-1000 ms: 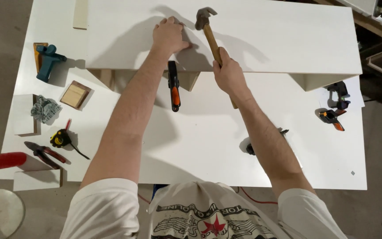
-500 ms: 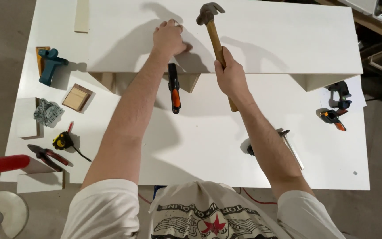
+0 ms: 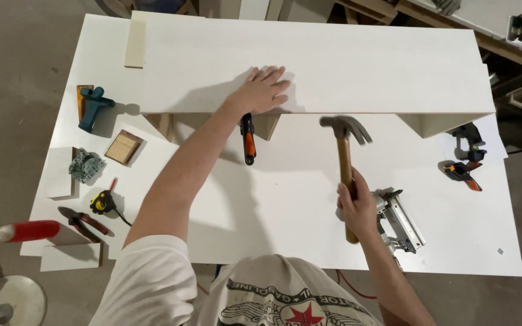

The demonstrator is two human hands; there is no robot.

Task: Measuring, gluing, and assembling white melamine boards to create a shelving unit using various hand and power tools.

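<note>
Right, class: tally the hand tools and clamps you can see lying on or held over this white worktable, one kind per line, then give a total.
Hammers: 1, in the right hand
Nail guns: 1
Clamps: 4
Tape measures: 1
Pliers: 1
Total: 8

Hammer (image 3: 346,158) — dull grey metal head, varnished wood handle, gripped in the right hand (image 3: 357,208). Left hand (image 3: 261,90) flat on the raised board (image 3: 333,66), smooth matt white laminate; its underside edges look like bare wood. Table (image 3: 285,205) — same matt white finish. Bar clamp (image 3: 248,137): black and orange plastic. Nailer (image 3: 397,220): bare silvery metal, slightly glossy. Small block (image 3: 123,147): raw pale wood.
</note>
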